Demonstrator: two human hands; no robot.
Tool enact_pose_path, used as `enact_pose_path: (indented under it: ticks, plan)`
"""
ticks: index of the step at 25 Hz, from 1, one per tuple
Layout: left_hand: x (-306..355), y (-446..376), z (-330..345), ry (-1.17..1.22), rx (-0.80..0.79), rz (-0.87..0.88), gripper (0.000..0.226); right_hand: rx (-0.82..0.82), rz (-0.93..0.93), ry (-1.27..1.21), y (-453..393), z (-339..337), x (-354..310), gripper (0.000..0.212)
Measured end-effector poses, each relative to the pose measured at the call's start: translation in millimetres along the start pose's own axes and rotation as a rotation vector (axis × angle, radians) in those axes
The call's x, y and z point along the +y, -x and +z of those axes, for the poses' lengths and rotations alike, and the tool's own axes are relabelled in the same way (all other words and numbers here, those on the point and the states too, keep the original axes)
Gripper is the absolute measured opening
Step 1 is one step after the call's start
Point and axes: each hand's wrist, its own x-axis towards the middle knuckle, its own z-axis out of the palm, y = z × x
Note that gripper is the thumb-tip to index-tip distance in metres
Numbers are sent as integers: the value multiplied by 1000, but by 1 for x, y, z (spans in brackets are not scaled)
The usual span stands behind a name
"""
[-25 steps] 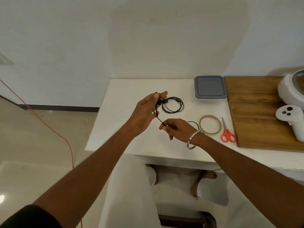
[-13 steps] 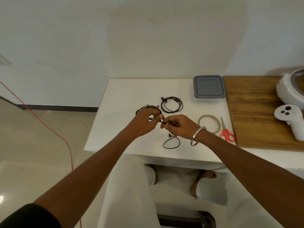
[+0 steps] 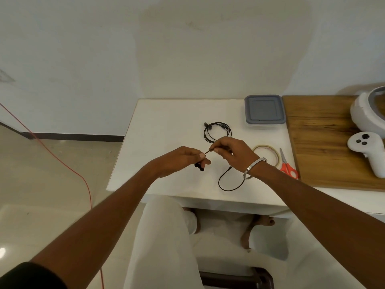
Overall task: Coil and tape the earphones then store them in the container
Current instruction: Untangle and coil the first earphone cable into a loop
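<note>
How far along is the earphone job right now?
One coiled set already lies on the table. Both hands, left and right, pinch a second earphone cable, uncoiled. The tape is unused and the container is lidded.

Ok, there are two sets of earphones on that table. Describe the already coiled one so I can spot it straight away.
On the white table, look toward the far side, just left of the grey-lidded container. The coiled earphones lie flat there as a neat black ring with nobody touching them. The other earphone cable is an open loop trailing from the hands nearer the table's front edge.
</note>
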Motion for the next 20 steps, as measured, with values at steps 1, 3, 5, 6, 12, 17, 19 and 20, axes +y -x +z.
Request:
enact_pose_path:
  ticks: [1,3,5,6,12,17,19,20]
  plan:
    - [2,2,0,68,-17,-6,35,6,5,-2,0,0,2,16]
    - [5,3,0,218,-34,0,37,7,9,6,-1,0,2,19]
    - [9,2,0,380,-44,22,35,9,22,21,-1,1,2,21]
    - [11,3,1,461,-49,36,33,8,40,26,-2,2,1,22]
    - [24,1,0,823,-34,133,32,-48,130,15,2,10,7,26]
    - [30,-6,4,966,22,222,33,-107,170,-22,7,22,7,19]
    - [32,-9,6,956,72,242,33,-134,194,-57,8,28,5,22]
    - [32,-10,7,940,99,246,33,-148,206,-76,9,31,4,23]
